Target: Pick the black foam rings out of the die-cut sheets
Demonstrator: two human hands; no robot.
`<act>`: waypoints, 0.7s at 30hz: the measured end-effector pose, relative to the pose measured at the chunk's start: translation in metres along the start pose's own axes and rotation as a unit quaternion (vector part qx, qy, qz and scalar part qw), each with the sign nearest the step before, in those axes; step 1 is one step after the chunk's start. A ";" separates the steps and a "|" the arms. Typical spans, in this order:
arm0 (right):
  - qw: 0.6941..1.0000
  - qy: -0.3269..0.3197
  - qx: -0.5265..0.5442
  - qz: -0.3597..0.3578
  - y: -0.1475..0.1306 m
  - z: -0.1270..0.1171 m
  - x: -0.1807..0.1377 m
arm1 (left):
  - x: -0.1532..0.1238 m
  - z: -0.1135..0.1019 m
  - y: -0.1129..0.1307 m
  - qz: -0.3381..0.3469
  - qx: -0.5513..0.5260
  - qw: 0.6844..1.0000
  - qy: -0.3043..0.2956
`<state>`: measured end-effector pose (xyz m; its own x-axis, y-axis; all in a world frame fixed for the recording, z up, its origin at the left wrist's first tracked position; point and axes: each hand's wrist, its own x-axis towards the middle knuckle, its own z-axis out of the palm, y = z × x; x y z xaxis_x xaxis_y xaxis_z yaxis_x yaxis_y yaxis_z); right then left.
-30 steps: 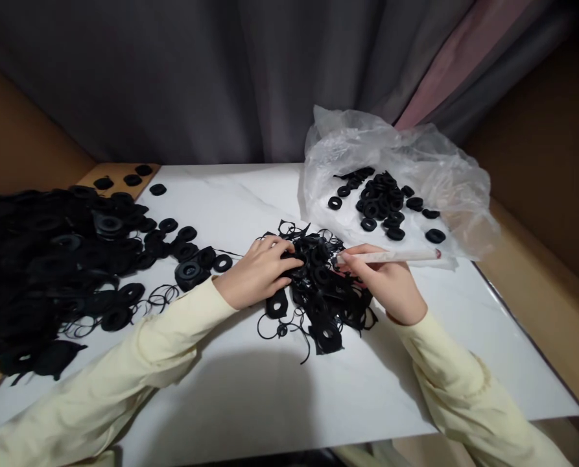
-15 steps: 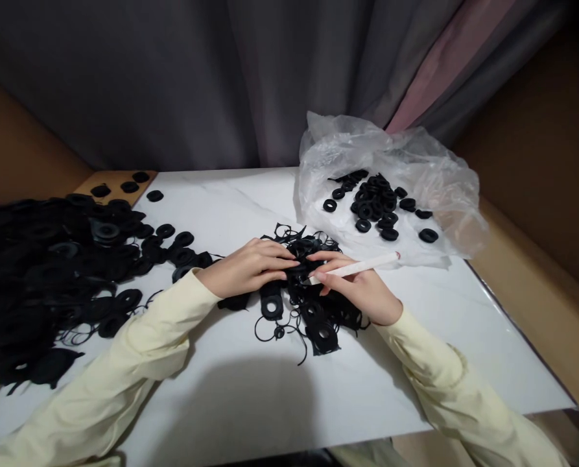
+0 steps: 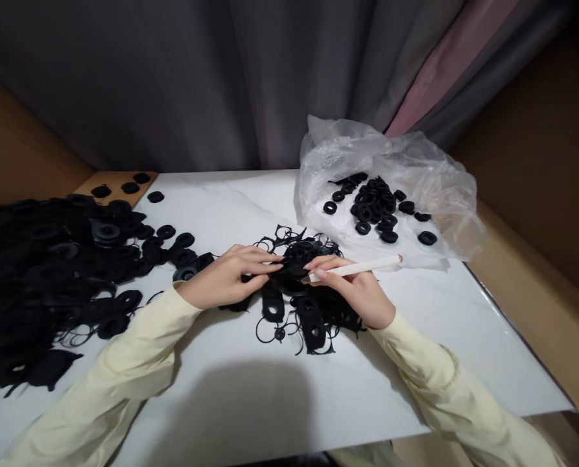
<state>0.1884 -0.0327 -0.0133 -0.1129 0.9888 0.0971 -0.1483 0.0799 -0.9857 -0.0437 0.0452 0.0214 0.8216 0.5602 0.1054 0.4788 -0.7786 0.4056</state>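
Note:
A heap of black rubber rings and thin scraps (image 3: 313,318) lies on the table in front of me. Over its left side is my left hand (image 3: 235,272), its fingers stretched forward and its thumb below, with a black rubber piece (image 3: 289,269) at the fingertips. My right hand (image 3: 357,288) is closed round a slim white pen-like stick (image 3: 367,264), held slantwise. The stick's reddish end points up to the right, and its lower end is down at the black piece, where the tip is hard to make out.
A large pile of black rubber pieces (image 3: 36,279) covers the table's left side. At the back right, a clear plastic bag (image 3: 445,175) lies spread out with several black rings (image 3: 377,201) on it. Behind the white table (image 3: 211,201) hangs a grey curtain (image 3: 172,84).
My left hand has shifted slightly left, and its thumb has parted more from the fingers. The black scraps below my hands have moved a little. My right hand still holds the white stick.

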 end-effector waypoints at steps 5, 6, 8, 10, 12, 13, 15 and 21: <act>0.999 -0.010 -0.032 -0.041 -0.013 -0.003 -0.004 | -0.009 -0.009 0.034 -0.078 -0.004 0.995 0.066; 0.998 -0.016 -0.038 -0.047 -0.015 -0.003 -0.005 | -0.008 -0.007 0.043 -0.140 -0.046 0.984 0.098; 0.996 -0.032 -0.053 -0.056 -0.018 -0.003 -0.007 | -0.006 0.001 0.059 -0.254 -0.214 0.941 0.058; 0.995 -0.045 -0.065 -0.062 -0.019 -0.003 -0.008 | -0.002 0.011 0.068 -0.322 -0.413 0.852 -0.024; 0.994 -0.055 -0.071 -0.060 -0.018 -0.003 -0.008 | 0.003 0.020 0.070 -0.353 -0.545 0.759 -0.049; 0.994 -0.062 -0.071 -0.056 -0.017 -0.003 -0.007 | 0.004 0.024 0.069 -0.361 -0.582 0.727 -0.037; 0.994 -0.077 -0.071 -0.044 -0.016 -0.003 -0.006 | 0.007 0.032 0.065 -0.362 -0.621 0.695 -0.005; 0.993 0.006 -0.120 -0.019 -0.014 0.000 -0.007 | 0.005 0.055 0.055 -0.319 -0.583 0.744 0.067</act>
<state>0.1913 -0.0407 -0.0003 -0.0988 0.9859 0.1347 0.0870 0.1434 -0.9858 0.0037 -0.0110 -0.0057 0.4660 0.7951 -0.3882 0.0993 0.3890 0.9159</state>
